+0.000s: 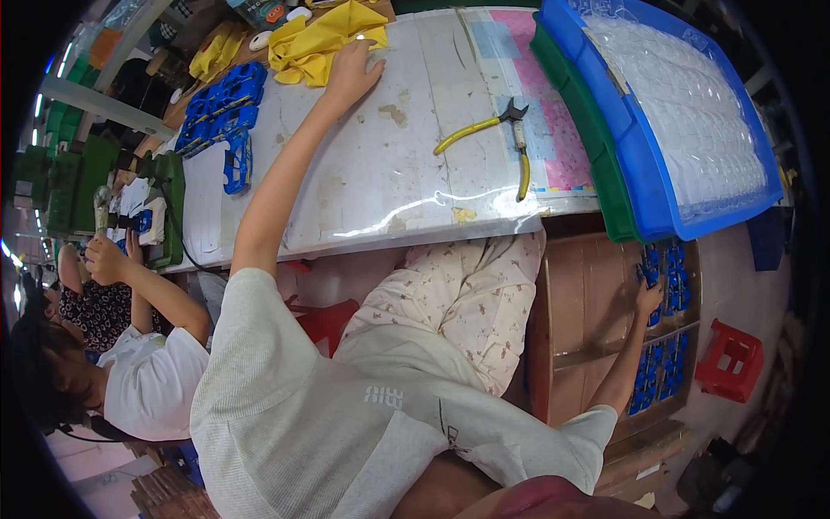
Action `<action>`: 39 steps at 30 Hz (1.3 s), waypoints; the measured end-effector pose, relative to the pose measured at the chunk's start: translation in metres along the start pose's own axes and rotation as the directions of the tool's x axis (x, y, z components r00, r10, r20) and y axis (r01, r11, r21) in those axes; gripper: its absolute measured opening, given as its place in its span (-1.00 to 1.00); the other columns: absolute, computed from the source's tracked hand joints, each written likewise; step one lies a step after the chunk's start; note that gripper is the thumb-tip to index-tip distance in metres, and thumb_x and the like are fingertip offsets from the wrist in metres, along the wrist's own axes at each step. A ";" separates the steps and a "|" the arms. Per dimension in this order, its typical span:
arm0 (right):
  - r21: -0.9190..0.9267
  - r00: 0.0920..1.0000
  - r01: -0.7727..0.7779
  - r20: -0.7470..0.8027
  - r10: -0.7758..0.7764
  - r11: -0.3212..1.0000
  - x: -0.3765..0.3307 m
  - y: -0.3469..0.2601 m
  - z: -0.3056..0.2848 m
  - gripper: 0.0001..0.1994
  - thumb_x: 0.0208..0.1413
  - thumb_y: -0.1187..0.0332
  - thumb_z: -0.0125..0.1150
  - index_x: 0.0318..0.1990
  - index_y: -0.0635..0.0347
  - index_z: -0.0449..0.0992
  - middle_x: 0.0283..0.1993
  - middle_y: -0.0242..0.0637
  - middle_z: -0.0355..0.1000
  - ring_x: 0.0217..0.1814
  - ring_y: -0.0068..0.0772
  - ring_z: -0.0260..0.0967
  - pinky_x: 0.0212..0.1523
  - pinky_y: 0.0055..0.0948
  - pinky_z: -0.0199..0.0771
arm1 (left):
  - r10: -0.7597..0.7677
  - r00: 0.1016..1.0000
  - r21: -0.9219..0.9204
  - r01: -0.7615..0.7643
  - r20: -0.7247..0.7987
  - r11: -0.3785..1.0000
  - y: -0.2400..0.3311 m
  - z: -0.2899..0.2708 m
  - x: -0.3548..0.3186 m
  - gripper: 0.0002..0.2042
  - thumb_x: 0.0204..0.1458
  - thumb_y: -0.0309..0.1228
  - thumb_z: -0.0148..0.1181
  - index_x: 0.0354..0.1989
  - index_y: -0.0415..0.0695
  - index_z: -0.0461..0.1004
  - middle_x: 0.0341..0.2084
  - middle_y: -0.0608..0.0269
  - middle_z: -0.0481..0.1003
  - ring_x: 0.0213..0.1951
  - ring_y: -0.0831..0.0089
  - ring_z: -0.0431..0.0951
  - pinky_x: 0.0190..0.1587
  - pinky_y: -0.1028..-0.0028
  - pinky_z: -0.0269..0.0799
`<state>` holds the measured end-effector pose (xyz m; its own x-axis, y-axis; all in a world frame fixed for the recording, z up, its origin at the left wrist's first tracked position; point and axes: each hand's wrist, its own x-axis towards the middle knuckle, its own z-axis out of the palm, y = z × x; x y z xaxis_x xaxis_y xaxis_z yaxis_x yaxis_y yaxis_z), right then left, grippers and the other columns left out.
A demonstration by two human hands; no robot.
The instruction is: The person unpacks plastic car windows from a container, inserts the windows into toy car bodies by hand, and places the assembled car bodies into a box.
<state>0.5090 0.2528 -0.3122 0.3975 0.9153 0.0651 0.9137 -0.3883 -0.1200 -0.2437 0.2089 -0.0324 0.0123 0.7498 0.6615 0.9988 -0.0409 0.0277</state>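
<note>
My left hand (353, 76) reaches across the white worktable, its fingers stretched out at the edge of a crumpled yellow cloth (316, 41). To my right, low beside the table, my right hand (648, 298) is in a cardboard box (588, 285). Its fingers are closed around a blue plastic part (645, 270), though the grip is partly hidden. Several similar blue parts (677, 277) stand in rows in the box. More blue parts (226, 99) lie grouped on the table at the left. Yellow-handled cutting pliers (516, 130) lie spread on the table.
A blue tray (640, 173) of clear plastic blister packaging (683, 112) rests over a green tray (575, 104) at the table's right. A red stool (729, 361) stands on the floor beyond the box. At the left, a co-worker (151, 372) holds something up.
</note>
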 end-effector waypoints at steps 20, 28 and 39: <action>0.683 0.884 -0.463 0.403 -0.238 -0.565 -0.257 -0.104 -0.191 -0.45 0.01 0.29 0.00 0.11 0.43 0.09 0.05 0.09 0.21 0.12 0.06 0.13 0.08 -0.06 0.16 | 0.505 0.849 -0.653 -0.294 0.157 0.698 0.234 -0.098 -0.170 -0.83 -0.31 -0.54 0.09 -0.45 -0.18 0.41 -0.45 0.25 0.41 -0.32 0.39 0.42 -0.32 0.45 0.33; 0.469 0.745 -0.662 0.329 -0.580 -0.584 -0.339 -0.176 -0.236 -0.33 -0.07 0.13 0.04 0.18 0.28 0.04 0.07 0.14 0.12 -0.12 0.00 0.22 -0.09 -0.16 0.28 | 0.486 0.874 -0.710 -0.342 -0.001 0.615 0.259 -0.117 -0.186 -0.75 -0.34 -0.54 0.14 -0.37 -0.17 0.48 -0.41 0.28 0.45 -0.31 0.38 0.46 -0.37 0.48 0.38; 0.611 0.761 -0.627 0.344 -0.550 -0.484 -0.368 -0.216 -0.251 -0.56 0.14 0.04 -0.36 0.02 0.15 0.15 -0.07 0.02 0.30 -0.25 -0.26 0.39 -0.25 -0.34 0.44 | 0.448 0.844 -0.697 -0.510 -0.295 0.504 0.278 -0.144 -0.182 -0.82 -0.28 -0.49 0.20 -0.42 -0.09 0.44 -0.39 0.26 0.48 -0.32 0.37 0.48 -0.41 0.54 0.36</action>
<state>0.1866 -0.0269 -0.0612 -0.2295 0.9468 -0.2255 -0.7432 -0.3200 -0.5876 0.0248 -0.0339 -0.0377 0.4433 0.4202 0.7918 0.4638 -0.8634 0.1985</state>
